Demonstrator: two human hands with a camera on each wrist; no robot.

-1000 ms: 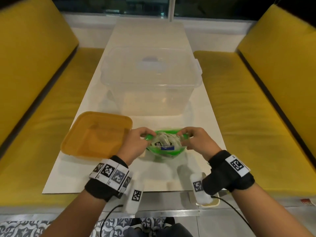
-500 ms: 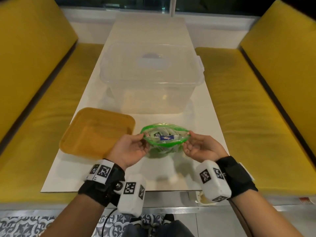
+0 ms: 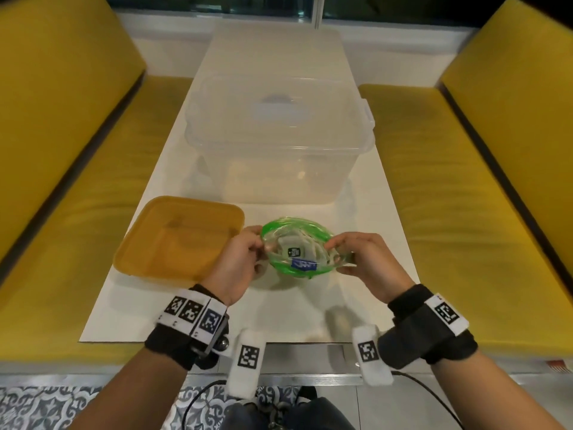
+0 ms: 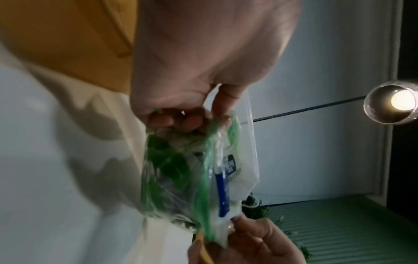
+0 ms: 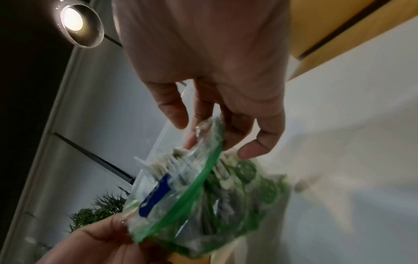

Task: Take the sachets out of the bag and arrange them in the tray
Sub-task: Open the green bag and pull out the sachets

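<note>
Above the table [image 3: 366, 231], beside the tray [image 3: 148, 262]:
Bag [image 3: 305, 242]: hanging open-mouthed between both hands; sachets [image 3: 296, 251] lying inside
Left hand [image 3: 237, 265]: pinching the bag's left rim
Right hand [image 3: 369, 263]: pinching the right rim

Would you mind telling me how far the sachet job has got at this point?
Done: the bag is lifted off the table, its mouth open. In hand: the left hand and right hand each pinch a side of the rim. Left: all of it, as the sachets sit inside the bag and the tray holds none.
</note>
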